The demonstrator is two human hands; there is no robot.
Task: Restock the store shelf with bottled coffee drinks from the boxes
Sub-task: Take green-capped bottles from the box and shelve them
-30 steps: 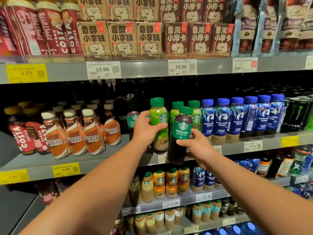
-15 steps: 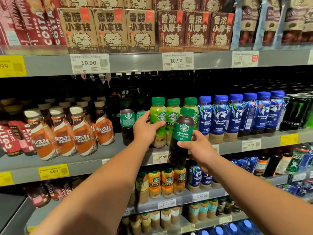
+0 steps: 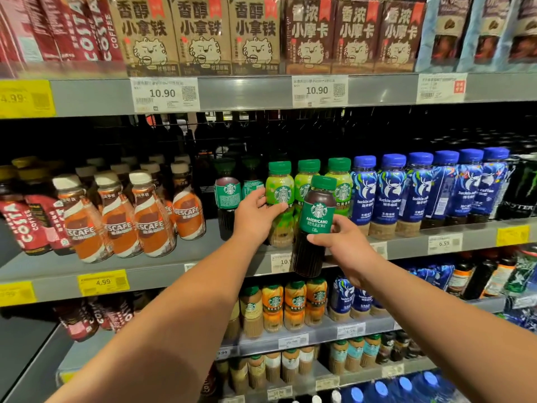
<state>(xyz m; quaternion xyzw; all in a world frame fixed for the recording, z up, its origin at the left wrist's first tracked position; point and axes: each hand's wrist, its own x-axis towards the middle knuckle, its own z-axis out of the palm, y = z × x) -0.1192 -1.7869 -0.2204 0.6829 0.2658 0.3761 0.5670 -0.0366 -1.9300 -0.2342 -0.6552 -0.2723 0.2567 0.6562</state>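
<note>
i'm holding a dark coffee bottle (image 3: 315, 225) in my right hand (image 3: 345, 251), fingers curled round it, just before the middle shelf (image 3: 203, 251). my left hand (image 3: 255, 219) is gripping a light green bottle (image 3: 279, 196) standing there. i'm guessing that one needs shifting next to open a slot.

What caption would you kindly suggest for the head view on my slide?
Right hand holds an Americano bottle before the shelf while left hand grips a light-green bottle.

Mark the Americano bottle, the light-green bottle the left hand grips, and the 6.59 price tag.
Americano bottle (image 3: 316, 213): head view, green label.
Light-green bottle (image 3: 279, 191): head view, label below cap.
6.59 price tag (image 3: 444, 243): head view, printed price.
</note>
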